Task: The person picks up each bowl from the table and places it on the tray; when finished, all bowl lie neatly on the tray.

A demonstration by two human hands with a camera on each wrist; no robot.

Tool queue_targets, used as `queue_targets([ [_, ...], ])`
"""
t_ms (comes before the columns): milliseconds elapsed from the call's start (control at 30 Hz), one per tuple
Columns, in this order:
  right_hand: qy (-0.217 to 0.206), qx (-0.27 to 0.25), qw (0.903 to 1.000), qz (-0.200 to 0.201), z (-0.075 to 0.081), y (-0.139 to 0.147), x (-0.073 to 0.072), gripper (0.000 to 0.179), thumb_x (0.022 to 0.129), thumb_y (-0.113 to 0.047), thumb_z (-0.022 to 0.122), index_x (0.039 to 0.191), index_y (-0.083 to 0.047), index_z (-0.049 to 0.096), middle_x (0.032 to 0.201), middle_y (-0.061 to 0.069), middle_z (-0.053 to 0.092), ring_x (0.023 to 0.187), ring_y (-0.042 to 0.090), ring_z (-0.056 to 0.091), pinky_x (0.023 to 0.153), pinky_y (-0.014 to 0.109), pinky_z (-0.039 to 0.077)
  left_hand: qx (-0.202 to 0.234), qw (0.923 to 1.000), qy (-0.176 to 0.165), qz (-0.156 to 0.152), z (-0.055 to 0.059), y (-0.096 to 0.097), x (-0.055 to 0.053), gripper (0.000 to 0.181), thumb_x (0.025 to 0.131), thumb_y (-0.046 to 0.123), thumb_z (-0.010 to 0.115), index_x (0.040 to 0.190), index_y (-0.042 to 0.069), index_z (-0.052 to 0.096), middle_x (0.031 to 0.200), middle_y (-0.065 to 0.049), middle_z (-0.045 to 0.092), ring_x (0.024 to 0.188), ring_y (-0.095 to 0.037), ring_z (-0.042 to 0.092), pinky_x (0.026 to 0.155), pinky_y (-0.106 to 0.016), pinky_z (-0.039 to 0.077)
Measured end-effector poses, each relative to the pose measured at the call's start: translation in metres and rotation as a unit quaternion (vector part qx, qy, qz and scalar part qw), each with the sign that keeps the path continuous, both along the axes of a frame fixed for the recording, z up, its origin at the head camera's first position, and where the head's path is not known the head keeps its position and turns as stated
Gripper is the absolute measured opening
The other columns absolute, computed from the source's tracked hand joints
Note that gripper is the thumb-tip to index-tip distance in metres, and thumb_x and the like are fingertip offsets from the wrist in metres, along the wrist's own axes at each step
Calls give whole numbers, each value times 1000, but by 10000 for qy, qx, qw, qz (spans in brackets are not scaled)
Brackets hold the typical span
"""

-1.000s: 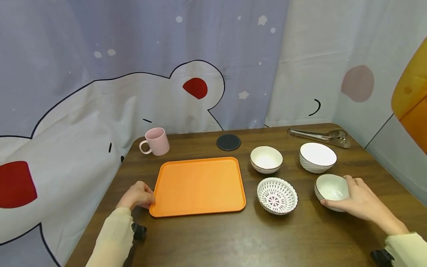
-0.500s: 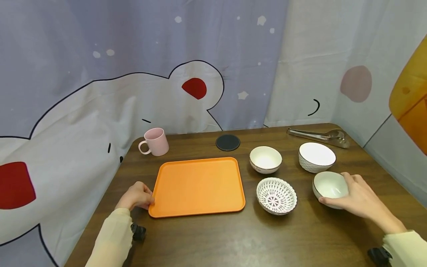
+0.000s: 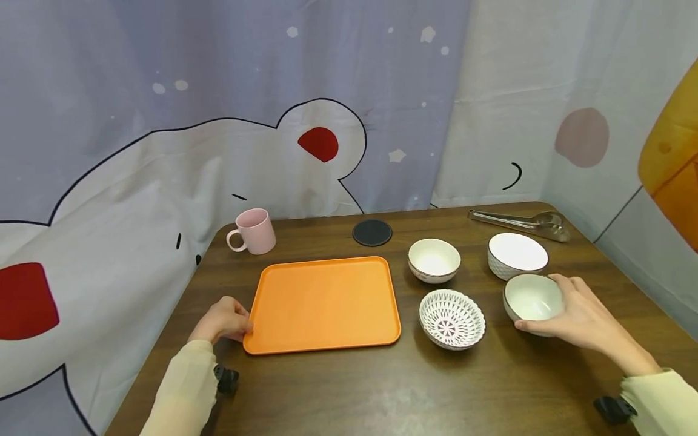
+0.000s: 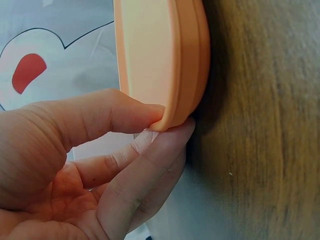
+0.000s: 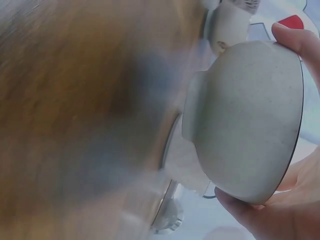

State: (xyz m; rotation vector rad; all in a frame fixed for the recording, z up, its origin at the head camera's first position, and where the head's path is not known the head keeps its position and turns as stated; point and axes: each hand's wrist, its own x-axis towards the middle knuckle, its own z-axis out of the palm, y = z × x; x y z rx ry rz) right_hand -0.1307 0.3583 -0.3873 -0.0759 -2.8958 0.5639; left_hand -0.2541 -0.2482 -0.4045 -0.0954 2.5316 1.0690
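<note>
An orange tray (image 3: pixel 324 306) lies on the table, and my left hand (image 3: pixel 222 320) pinches its near left edge. In the left wrist view, thumb and fingers grip the rim of the tray (image 4: pixel 187 65) from both sides. My right hand (image 3: pixel 580 315) holds a pale, dark-rimmed bowl (image 3: pixel 531 298) by its sides, thumb at the near side and fingers at the far side. The right wrist view has this bowl (image 5: pixel 247 120) off the table, its foot apart from the wood. A patterned bowl (image 3: pixel 451 320) stands to its left.
Behind the held bowl is a white textured bowl (image 3: pixel 515 255), and a cream bowl (image 3: pixel 434 261) stands beyond the patterned one. Metal tongs (image 3: pixel 523 224) lie at the back right. A black round coaster (image 3: pixel 372 232) and a pink mug (image 3: pixel 255 232) are along the back edge.
The right hand has raised the pale bowl and moved it slightly left and away from me, close to the textured bowl. The left hand and tray look the same.
</note>
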Motion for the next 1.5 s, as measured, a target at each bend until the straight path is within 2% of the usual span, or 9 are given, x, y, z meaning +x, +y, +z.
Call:
queue_targets([
  [200, 143, -68, 9998, 153, 8, -10, -5, 111, 59, -55, 87, 134, 11, 40, 117, 34, 44, 96, 43, 51, 70, 48, 49, 28, 10000, 12, 14, -1, -1, 1, 23, 75, -6, 69, 93, -14, 59, 83, -18, 62, 62, -17, 65, 64, -34, 61],
  [500, 123, -102, 9995, 283, 22, -26, -11, 110, 60, -59, 85, 136, 7, 39, 117, 28, 43, 95, 40, 54, 70, 45, 48, -10, 10000, 49, 10, -1, -1, 2, 23, 75, -5, 69, 94, -14, 60, 84, -19, 63, 63, -17, 66, 65, -35, 61],
  [767, 340, -133, 9986, 376, 31, -44, -21, 107, 60, -60, 85, 135, 2, 41, 121, 29, 43, 100, 42, 52, 74, 54, 49, 74, 9999, 65, 26, -1, 0, 2, 24, 75, -5, 68, 95, -15, 59, 83, -18, 63, 63, -17, 66, 66, -36, 61],
  [1100, 443, -333, 9972, 502, 37, -67, -38, 107, 59, -61, 85, 138, -3, 41, 123, 28, 43, 102, 43, 52, 77, 56, 48, 60, 9999, 62, 64, -1, -2, 2, 24, 76, -4, 69, 95, -14, 59, 83, -18, 63, 63, -17, 65, 65, -35, 61],
  [1500, 125, -498, 9967, 628, 41, -89, -57, 114, 60, -65, 82, 143, 0, 36, 129, 29, 41, 109, 41, 49, 83, 59, 48, 43, 9998, 2, 170, -2, -1, 3, 26, 78, -3, 70, 99, -14, 60, 87, -19, 64, 66, -17, 67, 67, -35, 61],
])
